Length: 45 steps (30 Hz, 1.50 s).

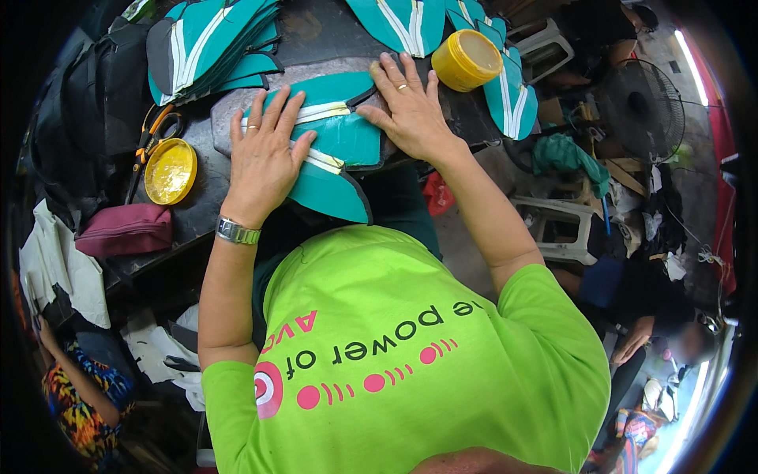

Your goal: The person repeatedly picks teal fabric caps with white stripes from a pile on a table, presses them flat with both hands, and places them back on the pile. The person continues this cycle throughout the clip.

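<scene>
A teal panel (347, 141) with white strips and black edging lies on a grey slab (225, 118) at the near table edge. My left hand (267, 162) rests flat on its left side, fingers stretched out. Palm down, my right hand (412, 110) spreads its fingers at the panel's right end; the thumb is close to a black edge piece. A pointed teal part (330, 193) with a white strip hangs toward my lap. Neither hand grips anything.
Stacked teal panels (229, 47) stand at the far left; more panels (509, 99) lie at the right, beside a yellow tub (466, 61). Left of me are a yellow lid (170, 171), orange-black scissors (158, 126), and a maroon pouch (125, 230). A fan (643, 110) stands right; people sit nearby.
</scene>
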Motion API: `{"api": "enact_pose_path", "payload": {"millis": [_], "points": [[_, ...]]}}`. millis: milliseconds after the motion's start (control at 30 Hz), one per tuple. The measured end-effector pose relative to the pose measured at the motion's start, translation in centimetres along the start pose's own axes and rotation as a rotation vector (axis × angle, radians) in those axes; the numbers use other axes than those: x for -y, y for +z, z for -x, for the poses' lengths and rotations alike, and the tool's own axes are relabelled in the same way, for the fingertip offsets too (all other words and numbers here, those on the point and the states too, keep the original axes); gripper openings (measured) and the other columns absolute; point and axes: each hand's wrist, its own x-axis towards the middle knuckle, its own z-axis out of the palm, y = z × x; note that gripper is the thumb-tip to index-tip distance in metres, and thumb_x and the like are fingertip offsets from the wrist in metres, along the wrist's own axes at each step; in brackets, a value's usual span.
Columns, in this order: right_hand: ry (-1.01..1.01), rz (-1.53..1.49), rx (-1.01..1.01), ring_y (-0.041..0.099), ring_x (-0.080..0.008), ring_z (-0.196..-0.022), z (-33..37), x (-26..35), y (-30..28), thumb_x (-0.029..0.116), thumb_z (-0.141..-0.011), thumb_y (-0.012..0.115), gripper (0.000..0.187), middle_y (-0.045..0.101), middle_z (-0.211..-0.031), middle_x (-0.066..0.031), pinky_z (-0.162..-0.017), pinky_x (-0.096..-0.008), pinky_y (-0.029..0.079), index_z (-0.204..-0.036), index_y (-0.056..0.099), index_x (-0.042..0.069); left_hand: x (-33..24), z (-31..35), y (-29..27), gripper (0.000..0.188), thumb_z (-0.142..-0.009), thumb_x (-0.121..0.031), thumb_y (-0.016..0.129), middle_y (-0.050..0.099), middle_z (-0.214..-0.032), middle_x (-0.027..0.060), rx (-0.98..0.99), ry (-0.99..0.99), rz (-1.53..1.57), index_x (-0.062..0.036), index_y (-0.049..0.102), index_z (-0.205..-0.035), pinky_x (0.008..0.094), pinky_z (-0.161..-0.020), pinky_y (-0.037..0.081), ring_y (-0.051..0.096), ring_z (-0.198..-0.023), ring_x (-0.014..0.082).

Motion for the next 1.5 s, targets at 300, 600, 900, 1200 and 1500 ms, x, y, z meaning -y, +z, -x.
{"api": "enact_pose_path", "payload": {"millis": [300, 600, 900, 1200, 1500], "points": [[-0.176, -0.144, 0.146, 0.005, -0.0349, -0.156, 0.1, 1.5, -0.6, 0.064, -0.101, 0.039, 0.064, 0.018, -0.168, -0.0108, -0.118, -0.0676, 0.001, -0.155, 0.04, 0.03, 0.1, -0.1, 0.1, 0.052, -0.099, -0.037, 0.056, 0.049, -0.15, 0.0072, -0.029, 0.001, 0.005, -0.0146, 0.051, -0.145, 0.0526, -0.115, 0.025, 0.039, -0.142, 0.0307], [-0.166, 0.254, -0.033, 0.01, -0.0308, -0.156, -1.0, 0.6, -0.1, 0.073, -0.095, 0.038, 0.089, 0.029, -0.164, -0.0136, -0.119, -0.0677, 0.0, -0.155, 0.037, 0.007, 0.2, -0.1, 0.2, 0.048, -0.098, -0.032, 0.059, 0.051, -0.148, 0.006, -0.048, -0.021, 0.048, -0.0151, 0.053, -0.143, 0.05, -0.114, 0.026, 0.041, -0.14, 0.0294], [-0.319, 0.158, 0.028, 0.011, -0.0322, -0.156, -2.1, 3.3, 0.0, 0.071, -0.096, 0.037, 0.082, 0.028, -0.164, -0.0123, -0.12, -0.0656, 0.004, -0.156, 0.037, 0.015, 0.0, -0.5, 0.3, 0.045, -0.096, -0.032, 0.061, 0.055, -0.143, 0.0053, -0.071, -0.07, 0.082, -0.0151, 0.058, -0.137, 0.0492, -0.113, 0.028, 0.044, -0.137, 0.0273], [-0.121, -0.645, -0.307, 0.064, -0.0263, -0.106, -1.0, -5.9, -8.5, 0.035, -0.105, 0.052, 0.035, 0.068, -0.117, -0.0139, -0.093, -0.0342, 0.048, -0.115, 0.076, 0.011, 0.2, -1.9, 1.6, 0.044, -0.095, -0.034, 0.063, 0.048, -0.149, 0.0089, -0.211, -0.079, -0.039, -0.0186, 0.059, -0.137, 0.054, -0.109, 0.028, 0.039, -0.14, 0.0304], [0.169, 0.268, -0.394, 0.057, -0.0395, -0.119, -0.9, -14.2, -9.3, 0.055, -0.099, 0.051, 0.047, 0.064, -0.124, -0.024, -0.1, -0.0496, 0.045, -0.11, 0.078, 0.018, 1.4, -5.4, 4.1, 0.044, -0.102, -0.036, 0.05, 0.043, -0.156, 0.0068, -0.036, -0.157, -0.118, -0.0228, 0.051, -0.145, 0.0697, -0.11, 0.022, 0.03, -0.149, 0.0304]]}}
